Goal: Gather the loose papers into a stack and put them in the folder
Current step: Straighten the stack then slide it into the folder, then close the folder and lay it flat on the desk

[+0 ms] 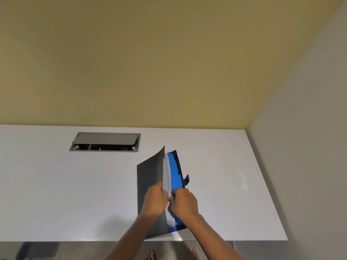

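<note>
A dark folder (pixel 149 177) with a blue inner pocket (pixel 175 169) stands half open on the white desk (pixel 56 194), near its front edge. A thin stack of white papers (pixel 166 175) sits upright between the raised dark cover and the blue pocket. My left hand (pixel 154 201) grips the cover and the papers' left side. Against the papers' right edge, my right hand (pixel 185 202) is pinched shut on them. The lower part of the papers is hidden behind my hands.
A grey cable hatch (pixel 105 142) with its lid propped open is set into the desk at the back left. A yellow wall (pixel 150 62) rises behind the desk and a grey wall (pixel 309 128) closes the right side. Bare feet (pixel 150 256) show on the carpet below.
</note>
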